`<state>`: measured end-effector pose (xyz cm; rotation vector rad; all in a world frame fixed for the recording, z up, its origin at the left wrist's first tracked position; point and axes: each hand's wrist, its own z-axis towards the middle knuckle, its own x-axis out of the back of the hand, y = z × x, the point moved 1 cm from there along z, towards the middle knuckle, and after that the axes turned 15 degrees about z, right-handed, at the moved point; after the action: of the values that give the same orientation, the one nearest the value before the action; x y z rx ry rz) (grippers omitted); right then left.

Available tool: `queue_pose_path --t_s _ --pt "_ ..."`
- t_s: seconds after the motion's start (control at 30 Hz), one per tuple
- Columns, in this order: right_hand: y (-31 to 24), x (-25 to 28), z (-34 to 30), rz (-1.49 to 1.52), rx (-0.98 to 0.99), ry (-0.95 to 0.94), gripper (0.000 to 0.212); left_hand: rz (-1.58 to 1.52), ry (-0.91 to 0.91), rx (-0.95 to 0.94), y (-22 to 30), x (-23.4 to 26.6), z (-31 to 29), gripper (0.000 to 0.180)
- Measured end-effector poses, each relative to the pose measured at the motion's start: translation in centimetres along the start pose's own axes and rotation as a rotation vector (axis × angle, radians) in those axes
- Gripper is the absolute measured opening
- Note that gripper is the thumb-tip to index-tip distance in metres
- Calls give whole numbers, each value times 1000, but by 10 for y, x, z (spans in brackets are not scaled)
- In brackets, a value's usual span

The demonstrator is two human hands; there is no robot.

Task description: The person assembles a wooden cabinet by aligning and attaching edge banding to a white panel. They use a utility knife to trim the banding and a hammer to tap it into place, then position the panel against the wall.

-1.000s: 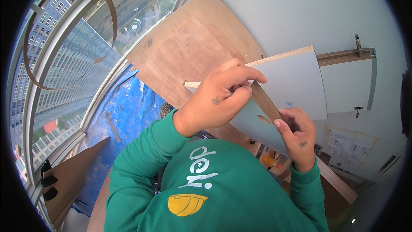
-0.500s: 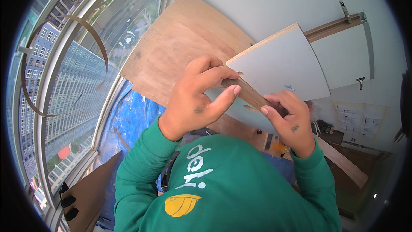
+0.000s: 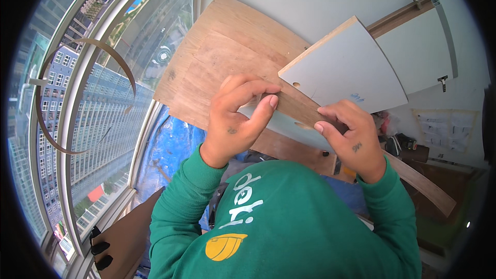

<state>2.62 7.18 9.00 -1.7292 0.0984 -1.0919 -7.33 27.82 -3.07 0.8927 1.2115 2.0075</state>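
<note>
A narrow brown wood-grain strip (image 3: 301, 106) runs between my two hands, along the near edge of a white board (image 3: 343, 70). My left hand (image 3: 235, 111) pinches the strip's left end between thumb and fingers. Farther right, my right hand (image 3: 354, 134) grips it with the thumb on the near side and curled fingers over the far side. A small round hole shows in the white board's face near the strip. Just below the strip lies a pale surface with another oval cutout. My palms hide both ends of the strip.
A large plywood sheet (image 3: 222, 51) leans behind the board. Left is a window with a curled brown band (image 3: 116, 57) before it. Blue plastic sheeting (image 3: 173, 147) lies below. A white panel with metal hinges (image 3: 418, 51) and a curved wooden strip (image 3: 423, 186) are at right.
The view has shifted slightly, moving the surroundings a little to the right. The strip shows its broad face more now. Both hands keep their hold on it.
</note>
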Motion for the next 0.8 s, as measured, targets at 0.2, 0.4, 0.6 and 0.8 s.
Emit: queue_pose_path --t_s 0.2,0.4,0.6,0.8 --pt "6 1 1 -31 29 22 22 99 126 -74 3 -12 4 19" --pt "10 4 1 2 54 10 23 664 132 -411 32 6 10 23" --pt "10 6 1 -1 61 -21 22 654 -154 -600 62 -11 -8 36" --pt "3 10 -1 -58 113 -18 21 689 -129 -589 49 -29 -11 33"
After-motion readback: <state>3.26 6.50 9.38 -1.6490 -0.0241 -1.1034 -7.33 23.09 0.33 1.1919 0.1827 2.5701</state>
